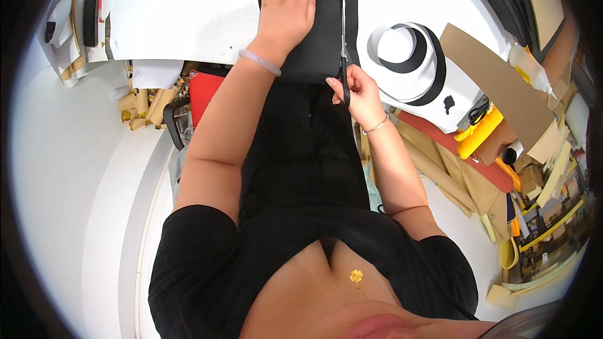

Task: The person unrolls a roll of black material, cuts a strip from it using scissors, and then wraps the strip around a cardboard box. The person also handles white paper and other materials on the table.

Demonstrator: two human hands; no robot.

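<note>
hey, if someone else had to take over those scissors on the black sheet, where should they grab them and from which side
Probably by the dark handle loops at the near end, where the right hand already holds the scissors. Come from the near table edge, right of the black sheet: the long blades point away along the cut, and the left hand lies flat on the sheet to their left.
</note>
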